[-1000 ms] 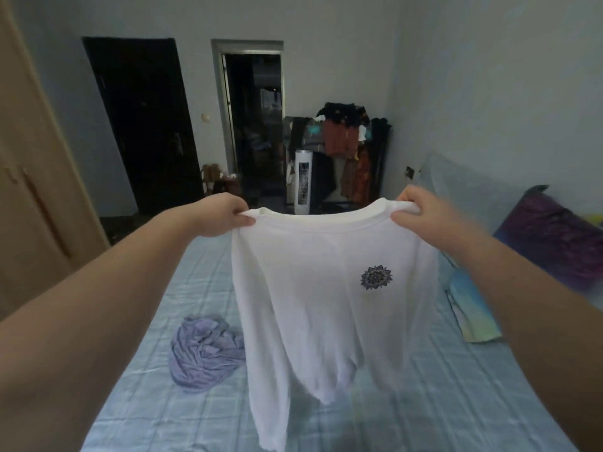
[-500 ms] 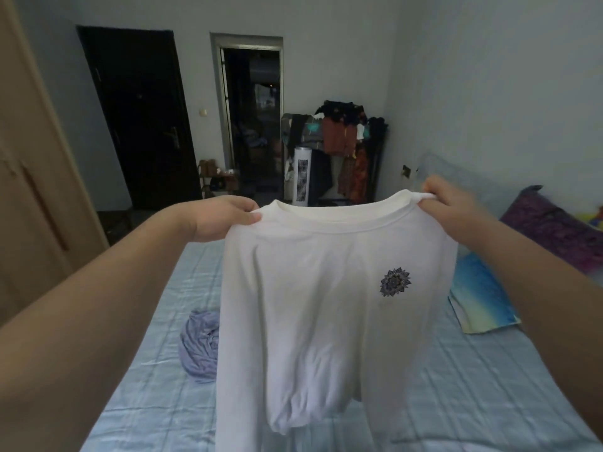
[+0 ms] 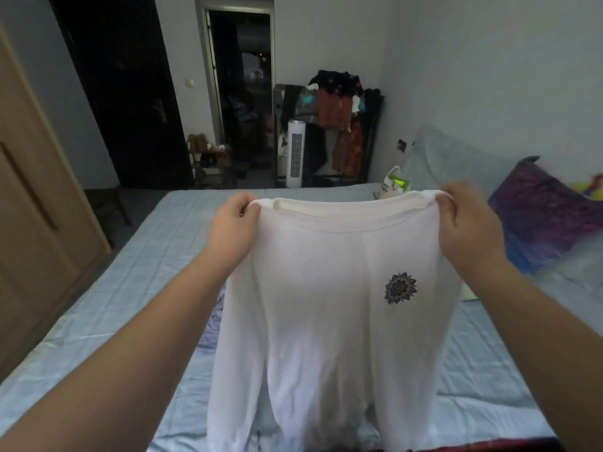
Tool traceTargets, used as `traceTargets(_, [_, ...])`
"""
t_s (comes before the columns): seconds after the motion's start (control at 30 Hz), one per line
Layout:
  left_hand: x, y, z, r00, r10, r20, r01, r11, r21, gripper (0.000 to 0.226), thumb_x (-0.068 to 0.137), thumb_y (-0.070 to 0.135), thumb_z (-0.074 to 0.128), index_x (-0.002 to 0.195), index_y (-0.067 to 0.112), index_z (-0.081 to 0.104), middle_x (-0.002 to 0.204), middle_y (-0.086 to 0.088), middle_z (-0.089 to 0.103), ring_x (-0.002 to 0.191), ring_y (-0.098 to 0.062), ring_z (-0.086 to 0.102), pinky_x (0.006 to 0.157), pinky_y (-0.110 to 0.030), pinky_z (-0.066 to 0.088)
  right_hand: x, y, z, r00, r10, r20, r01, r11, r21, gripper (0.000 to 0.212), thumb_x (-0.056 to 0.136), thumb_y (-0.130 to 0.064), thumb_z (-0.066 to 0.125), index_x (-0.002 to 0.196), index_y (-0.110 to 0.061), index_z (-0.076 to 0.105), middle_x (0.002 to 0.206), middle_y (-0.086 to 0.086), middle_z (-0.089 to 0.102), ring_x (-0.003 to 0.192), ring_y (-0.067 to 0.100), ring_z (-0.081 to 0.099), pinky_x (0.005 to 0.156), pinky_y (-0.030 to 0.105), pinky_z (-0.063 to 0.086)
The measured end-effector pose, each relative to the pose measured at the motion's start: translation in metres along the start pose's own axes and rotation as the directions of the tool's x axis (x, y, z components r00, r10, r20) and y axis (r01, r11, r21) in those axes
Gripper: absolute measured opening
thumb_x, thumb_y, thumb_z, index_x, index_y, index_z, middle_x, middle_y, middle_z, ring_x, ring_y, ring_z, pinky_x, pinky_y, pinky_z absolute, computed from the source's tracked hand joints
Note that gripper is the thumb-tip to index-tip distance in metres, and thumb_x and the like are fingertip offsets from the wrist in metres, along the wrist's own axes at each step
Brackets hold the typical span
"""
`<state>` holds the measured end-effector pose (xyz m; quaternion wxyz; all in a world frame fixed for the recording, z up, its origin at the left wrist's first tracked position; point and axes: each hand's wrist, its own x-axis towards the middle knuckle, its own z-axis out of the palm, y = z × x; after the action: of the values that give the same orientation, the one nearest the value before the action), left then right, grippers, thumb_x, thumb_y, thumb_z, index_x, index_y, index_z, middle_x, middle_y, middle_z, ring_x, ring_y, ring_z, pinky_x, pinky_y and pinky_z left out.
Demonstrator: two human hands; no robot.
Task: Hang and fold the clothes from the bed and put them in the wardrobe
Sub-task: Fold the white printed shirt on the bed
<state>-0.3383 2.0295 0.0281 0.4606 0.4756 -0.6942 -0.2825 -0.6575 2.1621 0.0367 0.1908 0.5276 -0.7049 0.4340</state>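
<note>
I hold a white long-sleeved shirt (image 3: pixel 326 305) up over the bed (image 3: pixel 130 288), its dark flower print on the chest facing me. My left hand (image 3: pixel 233 230) pinches the left shoulder at the collar. My right hand (image 3: pixel 466 230) grips the right shoulder. The shirt hangs straight down, and its hem reaches the bed's near edge. A crumpled lilac garment (image 3: pixel 212 324) lies on the bed behind the shirt, mostly hidden by it. The wooden wardrobe (image 3: pixel 36 223) stands at the left.
Pillows, one pale blue (image 3: pixel 456 164) and one purple (image 3: pixel 548 203), lie at the right of the bed. A loaded clothes rack (image 3: pixel 339 115) and a white tower fan (image 3: pixel 295 151) stand beyond the bed. A dark door (image 3: pixel 124 93) and an open doorway (image 3: pixel 241 93) are in the far wall.
The view has tilted down and my hands have lowered the shirt toward the bed. The shirt now hangs flatter and hides more of the lilac garment.
</note>
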Motion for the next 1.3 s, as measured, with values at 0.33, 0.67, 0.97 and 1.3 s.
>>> traceTargets(0.33, [-0.001,-0.039,0.058,0.939,0.341,-0.049,-0.306,0.89,0.337,0.015,0.096,0.017,0.045,0.09,0.016,0.058,0.084,0.005,0.05,0.084,-0.024,0.046,0.077,-0.037,0.031,-0.031,0.062,0.009,0.986,-0.159,-0.048,0.142,0.957,-0.255,0.029,0.097,-0.032,0.04,0.101,-0.011,0.06,0.09,0.015,0.066,0.082,0.038,0.063,0.064,0.039,0.045])
traceTargets(0.67, [0.06,-0.077,0.171,0.91,0.414,-0.009,-0.377,0.837,0.398,0.025,0.096,0.028,0.04,0.094,0.013,0.06,0.093,-0.008,0.06,0.087,-0.029,0.049,0.079,-0.041,0.031,0.039,0.161,0.085,0.996,-0.046,0.072,0.059,0.98,-0.19,0.015,0.101,-0.023,0.047,0.104,-0.015,0.059,0.099,0.011,0.059,0.096,0.033,0.05,0.075,0.041,0.041])
traceTargets(0.97, [0.137,-0.182,0.355,0.998,-0.002,0.071,-0.039,0.817,0.575,0.031,0.09,0.032,0.04,0.096,0.013,0.063,0.089,-0.016,0.066,0.088,-0.039,0.058,0.077,-0.045,0.04,0.064,0.332,0.294,0.906,0.125,0.405,-0.123,0.992,-0.031,0.017,0.098,-0.02,0.043,0.095,-0.015,0.058,0.089,0.011,0.059,0.087,0.032,0.054,0.075,0.045,0.045])
traceTargets(1.3, [0.195,-0.377,0.511,0.885,-0.44,0.153,0.202,0.658,0.725,0.023,0.098,0.022,0.041,0.112,0.013,0.057,0.107,-0.014,0.063,0.106,-0.035,0.052,0.09,-0.044,0.035,0.0,0.462,0.54,0.751,0.33,0.572,-0.312,0.941,-0.133,0.03,0.095,-0.024,0.034,0.101,-0.01,0.06,0.095,0.019,0.061,0.091,0.04,0.055,0.076,0.046,0.043])
